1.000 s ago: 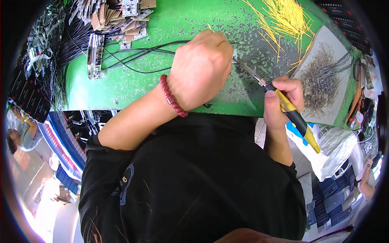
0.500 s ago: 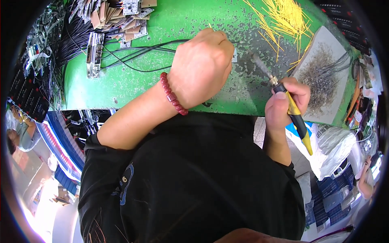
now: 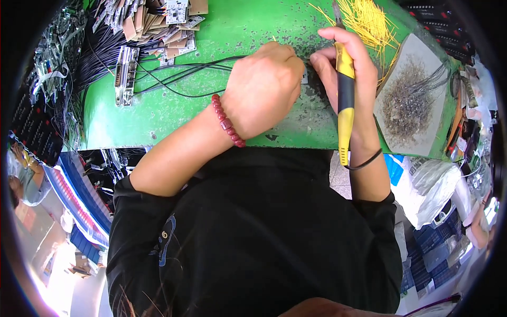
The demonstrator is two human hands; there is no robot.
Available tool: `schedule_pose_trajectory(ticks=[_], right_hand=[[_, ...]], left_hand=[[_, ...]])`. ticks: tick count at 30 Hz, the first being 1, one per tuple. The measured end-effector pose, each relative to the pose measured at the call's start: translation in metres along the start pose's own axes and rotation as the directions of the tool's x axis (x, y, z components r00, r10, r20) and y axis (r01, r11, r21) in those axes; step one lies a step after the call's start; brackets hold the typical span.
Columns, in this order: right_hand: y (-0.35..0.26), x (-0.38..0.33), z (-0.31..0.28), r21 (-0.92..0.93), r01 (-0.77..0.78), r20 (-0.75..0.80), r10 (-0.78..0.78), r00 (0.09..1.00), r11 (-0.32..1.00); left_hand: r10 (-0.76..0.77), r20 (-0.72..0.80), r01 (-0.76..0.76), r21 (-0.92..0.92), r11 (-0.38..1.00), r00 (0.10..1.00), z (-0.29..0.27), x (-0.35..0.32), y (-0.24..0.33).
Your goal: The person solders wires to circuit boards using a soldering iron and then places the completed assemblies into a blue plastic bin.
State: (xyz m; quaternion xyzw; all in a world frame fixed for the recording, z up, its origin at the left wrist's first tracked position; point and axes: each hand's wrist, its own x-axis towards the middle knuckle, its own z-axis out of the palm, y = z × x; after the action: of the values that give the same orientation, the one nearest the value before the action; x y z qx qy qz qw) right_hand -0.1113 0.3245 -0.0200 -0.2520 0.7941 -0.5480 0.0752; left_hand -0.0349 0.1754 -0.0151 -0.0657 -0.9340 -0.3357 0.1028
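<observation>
My left hand (image 3: 266,90), with a red bead bracelet (image 3: 226,122) at its wrist, is closed on the green worktop (image 3: 174,124). Its fingertips are hidden beneath it, so what they grip cannot be seen. Black cables (image 3: 185,70) run to this hand from a metal-shelled connector (image 3: 125,75) on the left. A small pale edge shows beside the knuckles. My right hand (image 3: 364,68) grips a yellow and black soldering iron (image 3: 346,95), its metal tip pointing away from me, near a heap of thin yellow tubes or wires (image 3: 369,24).
Circuit boards with brown pads (image 3: 171,31) are piled at the far left, beside bundled black cables and connectors (image 3: 58,68). A grey sheet (image 3: 393,124) at the right bears dark debris and wire strands. Plastic bags (image 3: 435,185) hang below the right edge.
My right hand has moved the soldering iron away from me and slightly left, turning it more upright toward the yellow heap; the smoke at its tip no longer shows. My left hand has stayed nearly still.
</observation>
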Motion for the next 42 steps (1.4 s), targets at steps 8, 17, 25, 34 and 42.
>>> schedule_pose_trajectory(ticks=[8, 17, 25, 34, 42], right_hand=[[-0.007, -0.025, 0.001, 0.007, -0.017, -0.045, 0.017, 0.999, 1.000], [0.001, -0.039, -0.002, 0.117, 0.073, -0.146, -0.056, 0.988, 0.990], [0.000, -0.034, 0.001, 0.108, 0.063, -0.090, -0.054, 0.995, 0.992], [0.007, -0.025, 0.008, 0.136, 0.159, -0.067, -0.151, 0.986, 0.978], [0.007, -0.032, 0.007, 0.059, 0.085, -0.018, -0.084, 0.996, 0.995]], left_hand=[[-0.134, 0.110, 0.151, -0.165, 0.975, 0.985, -0.017, 0.000, 0.004], [-0.082, 0.084, 0.093, -0.139, 0.986, 0.993, -0.013, 0.001, 0.000], [-0.085, 0.077, 0.094, -0.128, 0.987, 0.993, -0.012, 0.000, 0.000], [-0.073, 0.051, 0.079, -0.136, 0.988, 0.996, -0.012, -0.002, 0.000], [-0.141, 0.062, 0.150, -0.177, 0.973, 0.988, -0.011, -0.002, 0.000]])
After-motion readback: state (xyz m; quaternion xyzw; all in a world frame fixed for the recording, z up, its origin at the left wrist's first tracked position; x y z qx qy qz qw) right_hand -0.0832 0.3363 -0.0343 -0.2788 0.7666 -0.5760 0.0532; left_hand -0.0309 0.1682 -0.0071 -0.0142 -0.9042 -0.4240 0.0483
